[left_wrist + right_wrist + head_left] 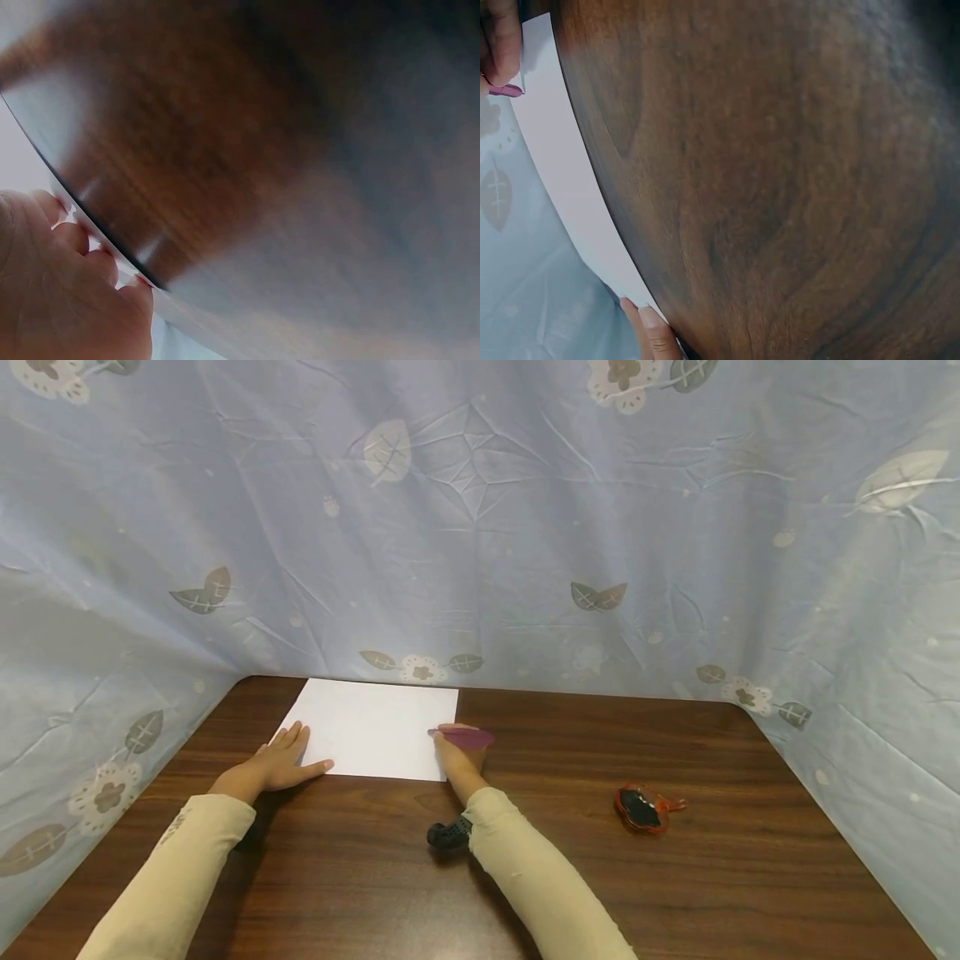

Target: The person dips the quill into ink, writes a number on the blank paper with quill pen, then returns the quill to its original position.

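A blank white sheet of paper [375, 727] lies at the back left of the dark wooden table. My left hand [281, 762] rests flat across its left front corner, fingers spread and thumb along the front edge. In the left wrist view that hand [71, 285] fills the lower left. Over the sheet's right edge, my right hand [459, 756] pinches a slim purple thing [471, 738], leaf-shaped with a narrow tip pointing left over the paper. In the right wrist view its purple tip [506, 91] shows under the fingers [506, 45]; its exact kind I cannot tell.
A small orange-red item with a black middle [640, 810] and a short orange handle lies on the table [720, 877] to the right. A pale blue curtain with leaf and flower prints [480, 527] hangs around the back and sides. A black wrist device [448, 836] sits at my right cuff.
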Available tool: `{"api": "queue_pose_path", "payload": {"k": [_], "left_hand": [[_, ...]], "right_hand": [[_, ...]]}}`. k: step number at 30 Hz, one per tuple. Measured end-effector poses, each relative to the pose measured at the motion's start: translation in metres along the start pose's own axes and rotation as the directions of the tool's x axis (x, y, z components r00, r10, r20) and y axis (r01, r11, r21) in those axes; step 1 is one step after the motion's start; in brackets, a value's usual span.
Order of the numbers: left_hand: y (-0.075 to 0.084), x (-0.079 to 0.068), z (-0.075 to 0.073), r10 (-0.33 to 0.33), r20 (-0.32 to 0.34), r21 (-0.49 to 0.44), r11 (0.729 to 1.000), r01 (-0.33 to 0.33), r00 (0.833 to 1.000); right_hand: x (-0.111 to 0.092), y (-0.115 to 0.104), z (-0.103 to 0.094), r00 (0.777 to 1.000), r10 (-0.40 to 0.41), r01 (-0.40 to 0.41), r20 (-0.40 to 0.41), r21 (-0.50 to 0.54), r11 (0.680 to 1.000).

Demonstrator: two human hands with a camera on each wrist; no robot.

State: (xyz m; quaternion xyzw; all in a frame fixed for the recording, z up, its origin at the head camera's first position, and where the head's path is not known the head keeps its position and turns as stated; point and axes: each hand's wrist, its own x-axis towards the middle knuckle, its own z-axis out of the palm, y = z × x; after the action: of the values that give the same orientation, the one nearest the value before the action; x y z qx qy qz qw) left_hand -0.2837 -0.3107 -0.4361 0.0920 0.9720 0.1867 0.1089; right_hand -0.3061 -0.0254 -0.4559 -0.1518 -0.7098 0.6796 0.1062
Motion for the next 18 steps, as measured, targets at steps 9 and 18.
{"api": "queue_pose_path", "payload": {"k": [9, 18], "left_hand": [[0.0011, -0.0004, -0.0005, -0.003, 0.007, 0.008, 1.000, 0.003, 1.000], [-0.0032, 0.0013, 0.0011, -0.006, 0.008, 0.005, 1.000, 0.006, 1.000]], "right_hand": [[-0.0012, -0.0046, 0.0022, 0.990, 0.136, -0.138, 0.047, 0.029, 0.990], [-0.0020, -0.0065, 0.0036, 0.959, 0.206, -0.250, 0.192, 0.245, 0.937]]}}
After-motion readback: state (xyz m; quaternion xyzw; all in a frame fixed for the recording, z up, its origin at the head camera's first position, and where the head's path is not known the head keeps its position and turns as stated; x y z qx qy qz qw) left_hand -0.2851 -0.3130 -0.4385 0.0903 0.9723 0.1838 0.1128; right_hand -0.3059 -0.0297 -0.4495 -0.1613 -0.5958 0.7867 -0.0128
